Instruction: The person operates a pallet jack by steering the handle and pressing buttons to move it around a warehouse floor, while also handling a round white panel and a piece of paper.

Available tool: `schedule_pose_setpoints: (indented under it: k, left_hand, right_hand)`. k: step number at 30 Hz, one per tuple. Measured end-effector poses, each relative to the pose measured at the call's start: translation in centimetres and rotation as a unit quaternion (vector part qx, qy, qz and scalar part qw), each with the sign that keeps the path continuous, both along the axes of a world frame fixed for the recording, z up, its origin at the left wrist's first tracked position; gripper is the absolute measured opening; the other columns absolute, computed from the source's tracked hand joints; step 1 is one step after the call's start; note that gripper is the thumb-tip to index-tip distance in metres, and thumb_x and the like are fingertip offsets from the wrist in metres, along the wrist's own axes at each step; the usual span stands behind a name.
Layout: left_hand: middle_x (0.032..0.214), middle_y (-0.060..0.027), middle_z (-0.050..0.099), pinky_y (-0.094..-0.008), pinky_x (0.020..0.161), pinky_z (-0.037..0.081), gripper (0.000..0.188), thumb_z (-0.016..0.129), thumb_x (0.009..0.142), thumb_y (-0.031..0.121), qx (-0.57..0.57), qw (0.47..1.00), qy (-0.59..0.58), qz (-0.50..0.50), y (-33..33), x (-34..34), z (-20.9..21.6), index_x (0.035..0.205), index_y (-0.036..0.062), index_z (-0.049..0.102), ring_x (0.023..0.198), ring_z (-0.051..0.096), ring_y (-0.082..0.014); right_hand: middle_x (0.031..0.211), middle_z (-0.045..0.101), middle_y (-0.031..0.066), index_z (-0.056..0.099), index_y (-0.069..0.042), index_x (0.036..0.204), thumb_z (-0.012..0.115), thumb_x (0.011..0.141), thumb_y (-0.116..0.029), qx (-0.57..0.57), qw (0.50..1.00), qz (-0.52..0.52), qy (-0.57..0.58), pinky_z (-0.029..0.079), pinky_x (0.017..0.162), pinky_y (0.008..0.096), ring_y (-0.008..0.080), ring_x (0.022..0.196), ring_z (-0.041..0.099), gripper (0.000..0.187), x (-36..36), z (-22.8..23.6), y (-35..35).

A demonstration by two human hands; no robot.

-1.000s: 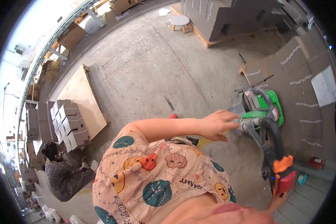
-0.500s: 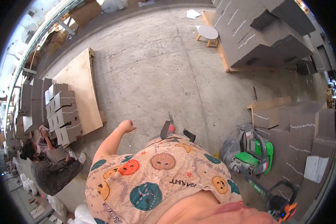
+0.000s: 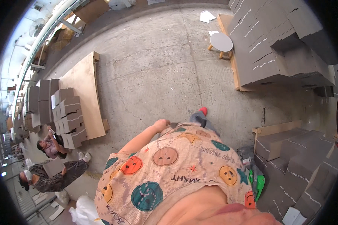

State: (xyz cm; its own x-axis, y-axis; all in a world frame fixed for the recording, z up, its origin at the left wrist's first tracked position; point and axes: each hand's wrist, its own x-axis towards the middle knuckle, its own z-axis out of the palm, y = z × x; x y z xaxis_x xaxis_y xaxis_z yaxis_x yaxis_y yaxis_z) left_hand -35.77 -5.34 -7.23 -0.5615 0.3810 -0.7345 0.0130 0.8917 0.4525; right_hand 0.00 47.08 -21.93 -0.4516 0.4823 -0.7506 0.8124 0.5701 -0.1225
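My left hand (image 3: pixel 162 125) is at my waist, by the hem of my patterned shirt (image 3: pixel 165 157). Its fingers are curled into a loose fist, with nothing seen in them. A small dark piece (image 3: pixel 172 125) shows right beside the knuckles; I cannot tell what it is. My right hand and forearm are out of view. One leg in blue jeans, with a red shoe (image 3: pixel 203 110), reaches forward on the concrete floor (image 3: pixel 150 86).
Grey cartons on a pallet (image 3: pixel 270 52) stand far right, a round stool (image 3: pixel 221 42) beside them. More grey cartons (image 3: pixel 285 165) and a green machine (image 3: pixel 260 183) are near right. Left are a plywood board (image 3: pixel 84 93), stacked boxes (image 3: pixel 69 120) and two people, one holding a carton (image 3: pixel 53 167).
My left hand has swung right, to the front of my waist. My red-shoed foot has come forward. The green machine is now mostly hidden behind my shirt, and a second person shows at left.
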Motion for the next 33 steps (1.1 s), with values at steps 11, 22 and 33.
schedule_pose_setpoints:
  k: [11, 22, 33]
  left_hand:
    - [0.093, -0.0157, 0.068, -0.0378, 0.08, 0.05, 0.044, 0.061, 0.08, 0.045, -0.026, 0.978, 0.075, 0.192, -2.4, -4.4, 2.7, 0.098, 0.0051, 0.067, 0.091, 0.064, -0.032]
    - [0.098, -0.017, 0.066, -0.0404, 0.085, 0.048, 0.049, 0.061, 0.078, 0.049, -0.113, 0.989, -0.034, 0.085, -4.5, -6.3, -1.3, 0.099, 0.0057, 0.067, 0.096, 0.062, -0.0322]
    - [0.089, -0.0151, 0.068, -0.0347, 0.076, 0.05, 0.038, 0.065, 0.081, 0.037, 0.051, 0.917, 0.148, 0.367, 2.5, -18.0, 5.3, 0.1, 0.0034, 0.066, 0.086, 0.066, -0.025]
  right_hand:
    - [0.093, 0.065, 0.0161, 0.063, -0.005, 0.099, 0.051, 0.088, -0.037, -0.005, 0.952, 0.154, 0.266, 0.047, 0.077, 0.0391, 0.0337, 0.089, 0.061, 0.036, -39.2, 15.4, -0.3]
    - [0.097, 0.066, 0.0172, 0.067, -0.008, 0.098, 0.057, 0.084, -0.036, -0.156, 0.968, 0.198, -0.01, 0.047, 0.083, 0.0398, 0.0328, 0.092, 0.062, 0.033, -31.8, 14.7, -5.3]
    - [0.096, 0.065, 0.0182, 0.067, -0.006, 0.098, 0.057, 0.085, -0.034, -0.086, 0.981, 0.163, 0.053, 0.047, 0.083, 0.0388, 0.0333, 0.095, 0.062, 0.032, -40.0, 18.4, -0.8]
